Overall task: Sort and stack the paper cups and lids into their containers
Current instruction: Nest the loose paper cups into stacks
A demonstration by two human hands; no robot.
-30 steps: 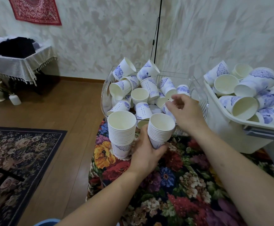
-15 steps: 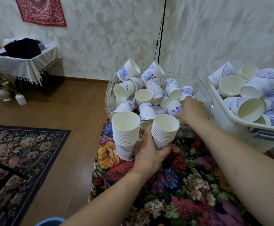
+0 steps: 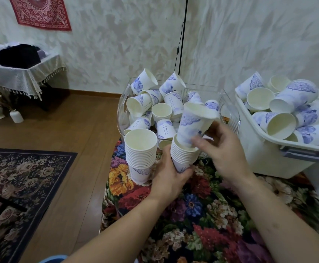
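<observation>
My left hand (image 3: pixel 169 172) grips a stack of white paper cups with blue print (image 3: pixel 182 157) above the flowered tablecloth. My right hand (image 3: pixel 222 149) holds a single cup (image 3: pixel 193 124) tilted, its base entering the top of that stack. A second, taller stack of cups (image 3: pixel 140 154) stands on the cloth just left of my left hand. Behind both stacks a clear plastic basket (image 3: pixel 230 112) holds several loose cups lying at all angles.
A white plastic bin (image 3: pixel 268 158) at the right is piled with larger blue-printed cups. The flowered tablecloth (image 3: pixel 202 215) covers the table up to its left edge, beyond which lie a wooden floor and a dark rug (image 3: pixel 22 177). A black cable (image 3: pixel 181 38) hangs behind the basket.
My right hand took a cup out of the clear basket and brought it back over the stack held in my left hand. The left hand and both stacks stayed in place.
</observation>
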